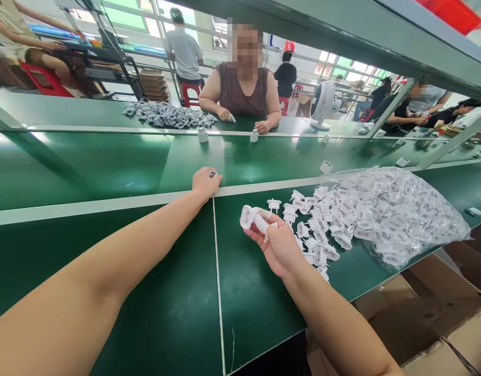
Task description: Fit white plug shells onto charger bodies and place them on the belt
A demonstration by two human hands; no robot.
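My left hand point(204, 184) reaches out to the white rail at the edge of the green conveyor belt. Its fingers are closed around a small white housing with a dark inside point(213, 174), mostly hidden by the hand. Nearer to me, my right hand point(281, 243) is raised over the table, its fingers closed on a white plastic plug part point(247, 217) with an oval face. White coverings show on some of its fingers. Just right of that hand lies a loose pile of white plastic plug parts point(322, 222), some with prongs up.
A clear plastic bag point(412, 214) full of similar parts lies at the right, above cardboard boxes point(428, 292). White housings point(325, 167) sit on the belt point(146, 162). Across it, a co-worker point(244, 89) sits beside a grey-white pile point(168, 114) and a fan point(322, 104). A beam point(342, 47) crosses overhead.
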